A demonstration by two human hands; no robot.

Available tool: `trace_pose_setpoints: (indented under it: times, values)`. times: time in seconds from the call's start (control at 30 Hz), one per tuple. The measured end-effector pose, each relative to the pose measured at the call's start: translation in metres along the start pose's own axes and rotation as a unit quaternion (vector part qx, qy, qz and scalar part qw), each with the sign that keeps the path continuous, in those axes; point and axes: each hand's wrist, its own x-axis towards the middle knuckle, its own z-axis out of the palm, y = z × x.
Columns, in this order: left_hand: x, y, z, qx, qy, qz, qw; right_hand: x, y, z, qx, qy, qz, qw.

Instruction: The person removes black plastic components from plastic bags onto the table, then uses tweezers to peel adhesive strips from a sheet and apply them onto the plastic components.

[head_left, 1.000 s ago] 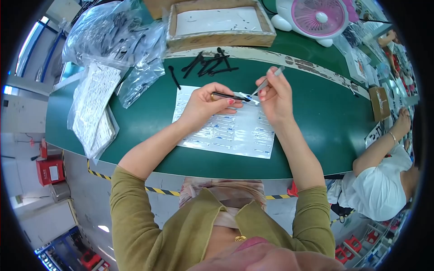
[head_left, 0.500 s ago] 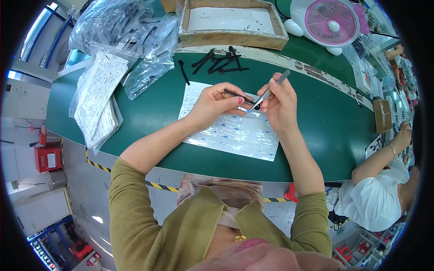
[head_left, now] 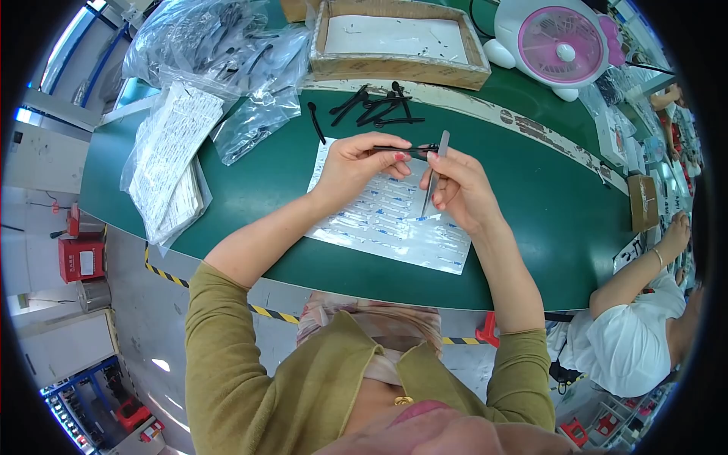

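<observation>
My left hand (head_left: 355,165) is closed, pinching a slim black stick-like part (head_left: 404,149) that points to the right. In my right hand (head_left: 466,189) are grey metal tweezers (head_left: 443,144), nearly upright with their tips down over a white sheet (head_left: 371,239). The right fingertips also meet the black part's right end, partly hiding it. Rows of small white strips with blue marks cover the sheet, which lies beneath both hands. A small white-and-blue strip shows near the tweezer tips; whether they grip it I cannot tell.
Several similar black parts (head_left: 371,108) lie beyond the sheet. Clear bags (head_left: 262,114) and a bagged stack of white sheets (head_left: 171,155) are at left. A shallow cardboard box (head_left: 402,72) and a pink-white fan (head_left: 561,49) stand behind. Another person's arm (head_left: 637,273) rests at right.
The tweezers have swung more upright, their tips moving down toward the sheet. My left hand has moved the black part slightly up and away from those tips, toward the right fingertips.
</observation>
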Motion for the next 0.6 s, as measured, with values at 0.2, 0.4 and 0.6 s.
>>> trace_pose_setpoints:
  times: [0.2,0.4,0.6]
  values:
    - [0.001,-0.001,-0.002,0.047,-0.022,0.029,0.998,0.0,0.002,-0.004,0.033,-0.003,-0.014,0.999]
    - [0.001,0.001,0.007,-0.09,0.031,-0.083,0.992,-0.001,0.009,0.004,-0.008,0.057,-0.11,0.992]
    - [0.001,-0.001,0.004,-0.261,0.072,-0.147,0.951,-0.002,0.016,0.009,-0.068,0.089,-0.185,0.976]
